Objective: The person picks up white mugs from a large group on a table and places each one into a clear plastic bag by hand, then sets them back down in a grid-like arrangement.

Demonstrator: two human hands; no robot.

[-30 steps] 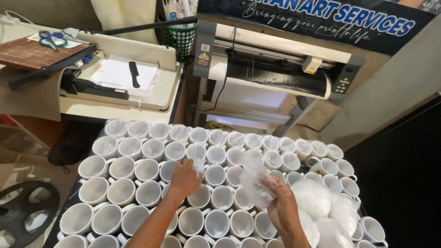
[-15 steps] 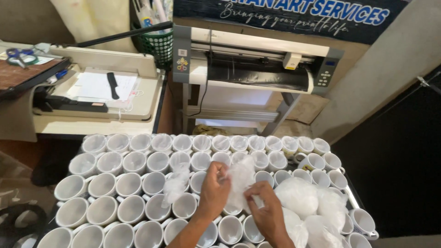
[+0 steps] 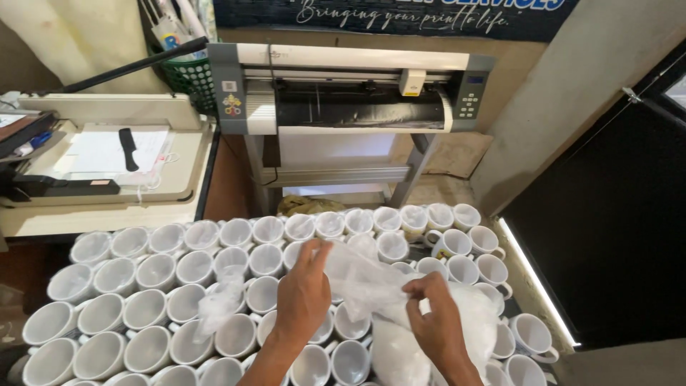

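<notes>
Both hands hold one thin clear plastic bag [image 3: 361,275] above a table packed with several white mugs [image 3: 153,271]. My left hand [image 3: 304,293] pinches the bag's left edge, fingers pointing up. My right hand [image 3: 436,318] grips its right side, near a heap of more clear plastic bags [image 3: 471,314] lying on the mugs at the right. Another crumpled clear bag [image 3: 218,304] rests on the mugs just left of my left hand.
A grey and white vinyl cutter [image 3: 350,89] on a stand is behind the mugs. At left, a paper trimmer [image 3: 107,154] with a long black lever sits on a table. A dark door [image 3: 607,214] is at right.
My left hand moved right from the mugs to meet my right hand, and both lifted a clear bag. The camera shifted closer and rightward.
</notes>
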